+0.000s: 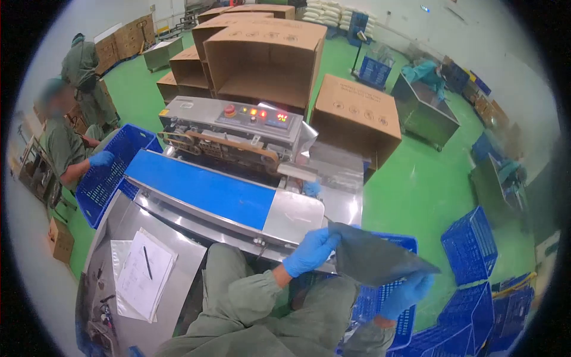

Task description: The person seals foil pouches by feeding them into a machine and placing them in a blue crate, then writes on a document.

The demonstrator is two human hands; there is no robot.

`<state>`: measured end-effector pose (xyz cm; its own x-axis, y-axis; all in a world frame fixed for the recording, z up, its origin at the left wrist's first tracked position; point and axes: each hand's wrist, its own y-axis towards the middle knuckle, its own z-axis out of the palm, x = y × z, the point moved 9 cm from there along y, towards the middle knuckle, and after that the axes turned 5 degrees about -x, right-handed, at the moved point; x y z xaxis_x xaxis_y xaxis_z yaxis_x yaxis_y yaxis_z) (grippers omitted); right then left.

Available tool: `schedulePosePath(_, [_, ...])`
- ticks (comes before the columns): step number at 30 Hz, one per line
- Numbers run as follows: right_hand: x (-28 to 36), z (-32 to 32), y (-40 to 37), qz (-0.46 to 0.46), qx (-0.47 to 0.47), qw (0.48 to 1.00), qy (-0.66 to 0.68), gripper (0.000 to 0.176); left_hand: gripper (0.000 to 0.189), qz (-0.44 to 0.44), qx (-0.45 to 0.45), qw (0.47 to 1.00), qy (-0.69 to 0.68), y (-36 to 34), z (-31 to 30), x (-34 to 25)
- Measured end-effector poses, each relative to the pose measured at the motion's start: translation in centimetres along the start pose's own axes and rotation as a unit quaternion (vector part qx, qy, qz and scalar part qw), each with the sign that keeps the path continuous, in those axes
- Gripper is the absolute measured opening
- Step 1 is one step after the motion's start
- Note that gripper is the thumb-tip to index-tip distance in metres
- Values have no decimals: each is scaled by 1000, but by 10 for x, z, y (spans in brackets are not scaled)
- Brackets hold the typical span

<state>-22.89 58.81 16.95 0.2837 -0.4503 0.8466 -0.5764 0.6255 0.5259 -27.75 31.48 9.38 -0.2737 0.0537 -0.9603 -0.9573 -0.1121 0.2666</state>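
A flat dark grey bag (372, 256) is held between both of my blue-gloved hands, over a blue crate (397, 244) in front of my lap. My left hand (312, 251) pinches the bag's left edge, close to the end of the sealer's conveyor. My right hand (407, 293) grips the bag's lower right corner. The blue conveyor belt (199, 190) runs leftward under the steel sealing machine (238, 128), whose panel shows lit red and orange lamps. A silver bag (294, 214) lies on the belt's near end.
A steel table (122, 226) at my left holds a paper sheet with a pen (147, 262). A person in green with blue gloves reaches into a blue crate (110, 172) at the belt's far end. Open cardboard boxes (264, 56) stand behind; stacked blue crates (470, 244) sit right.
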Motion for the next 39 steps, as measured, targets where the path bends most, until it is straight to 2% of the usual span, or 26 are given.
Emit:
schedulePosePath(2, [29,17,12,-9,15,1000,2,22,26,-99,-25,994,46,3,-20,-37])
schedulePosePath(3, [42,31,19,-26,28,999,15,24,28,-52,-102,993,19,11,-32,-48])
schedulePosePath(4, [31,56,22,25,87,993,80,25,30,-4,-179,984,-9,16,-45,-58])
schedulePosePath(5, [15,86,20,76,144,976,143,26,30,12,-217,976,2,27,-60,-62])
schedulePosePath(6, [8,115,16,51,190,971,133,28,30,29,-254,967,12,38,-77,-64])
schedulePosePath(7, [-20,144,11,-66,198,977,44,26,28,-4,-253,967,-20,51,-93,-43])
schedulePosePath(8, [-52,173,-8,161,226,949,147,26,26,-38,-252,966,-52,61,-112,-12])
schedulePosePath(9, [-32,192,-28,220,264,922,180,27,25,-65,-244,968,-4,68,-133,18])
schedulePosePath(10, [-42,213,-41,194,281,920,193,27,23,-91,-236,967,44,74,-154,48])
schedulePosePath(11, [-72,237,-53,110,310,935,130,27,23,-88,-235,967,44,77,-170,75])
schedulePosePath(12, [-74,244,-65,145,308,933,112,28,27,-98,-260,959,58,73,-188,104])
schedulePosePath(18, [-55,268,-82,157,302,933,116,28,33,-127,-303,944,34,77,-222,102])
schedulePosePath(20, [-58,289,-89,148,345,919,116,27,34,-157,-282,940,108,87,-242,102])
schedulePosePath(21, [-51,292,-90,99,344,928,104,26,34,-148,-279,941,119,92,-253,108])
schedulePosePath(22, [-51,288,-90,105,340,929,99,26,34,-138,-276,942,130,96,-266,117])
schedulePosePath(24, [-55,285,-100,216,376,883,178,26,34,-130,-282,938,155,96,-286,109])
schedulePosePath(25, [-72,274,-95,209,358,889,196,25,34,-137,-279,936,163,94,-295,105])
schedulePosePath(28, [-135,203,-75,225,340,908,96,22,33,-160,-284,925,195,90,-337,109])
schedulePosePath(30, [-216,142,-75,285,286,912,72,22,30,-103,-249,905,330,90,-363,93])
schedulePosePath(31, [-245,105,-73,277,293,915,-9,22,30,-83,-263,919,280,82,-363,78])
schedulePosePath(32, [-281,63,-74,254,294,918,-81,23,30,-105,-273,915,278,75,-361,61])
schedulePosePath(33, [-320,19,-80,230,294,915,-154,24,33,-130,-278,892,333,63,-362,39])
schedulePosePath(35, [-380,-64,-98,205,304,888,-279,25,40,-73,-247,887,383,44,-348,5])
schedulePosePath(36, [-388,-90,-105,218,300,883,-287,25,41,-60,-244,865,435,29,-347,-6])
schedulePosePath(38, [-391,-155,-119,182,290,831,-439,32,43,-56,-242,808,534,-12,-362,-7])
schedulePosePath(39, [-379,-164,-122,256,313,806,-433,41,44,-66,-240,776,580,-43,-383,2])
